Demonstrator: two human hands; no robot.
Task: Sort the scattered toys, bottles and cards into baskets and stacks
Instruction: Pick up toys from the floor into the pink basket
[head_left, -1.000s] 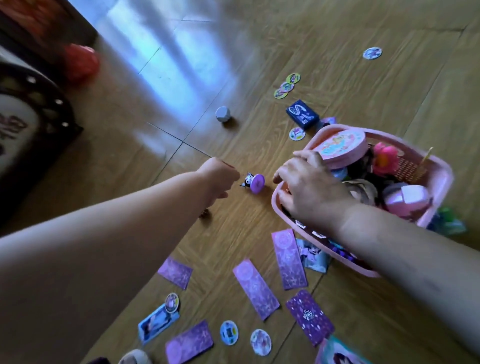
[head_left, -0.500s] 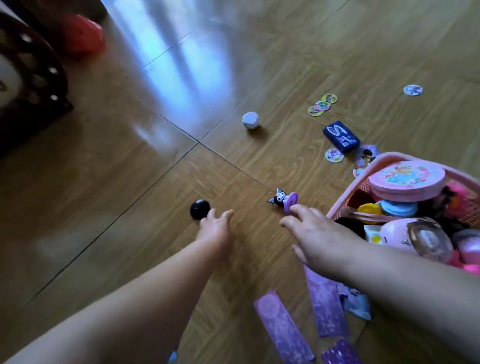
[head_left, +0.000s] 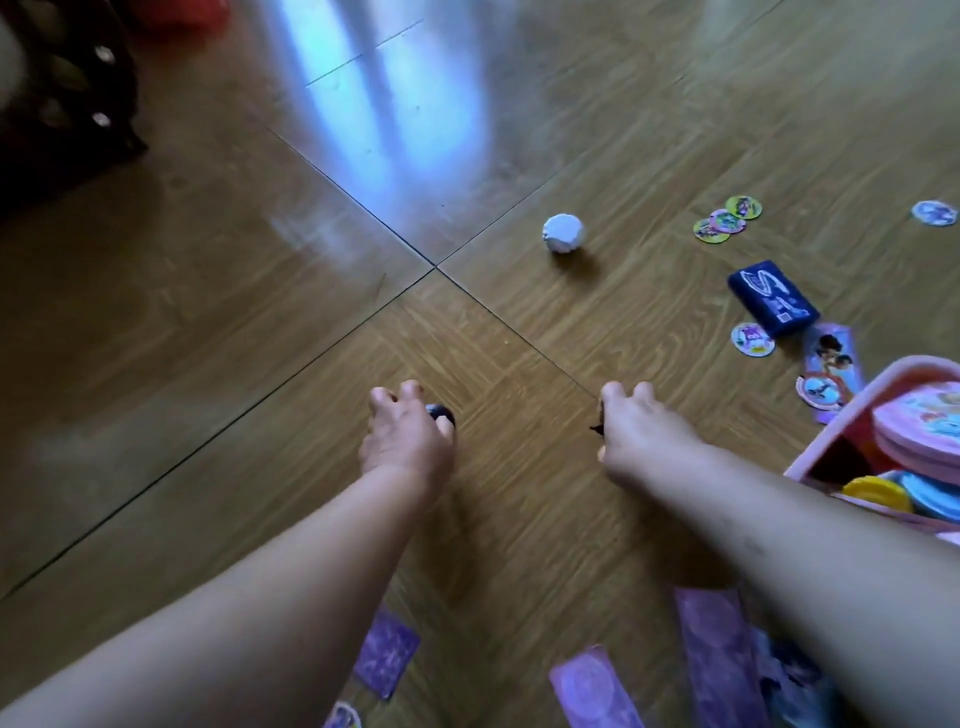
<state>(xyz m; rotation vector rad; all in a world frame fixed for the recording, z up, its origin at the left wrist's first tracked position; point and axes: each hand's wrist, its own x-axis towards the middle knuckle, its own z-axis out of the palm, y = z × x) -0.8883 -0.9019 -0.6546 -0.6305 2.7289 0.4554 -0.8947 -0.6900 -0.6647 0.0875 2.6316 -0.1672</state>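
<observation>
While left hand (head_left: 406, 441) grips ball (head_left: 440, 413), toy (head_left: 597, 427) in right hand (head_left: 638, 435) points left.

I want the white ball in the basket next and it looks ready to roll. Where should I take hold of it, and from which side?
Come straight down from above and pinch the white ball across its widest middle, gripping opposite sides. It is round and sits free on the floor with nothing touching it, so a sideways approach would probably roll it away.

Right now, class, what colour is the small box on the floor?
The box is dark blue, head view.
</observation>
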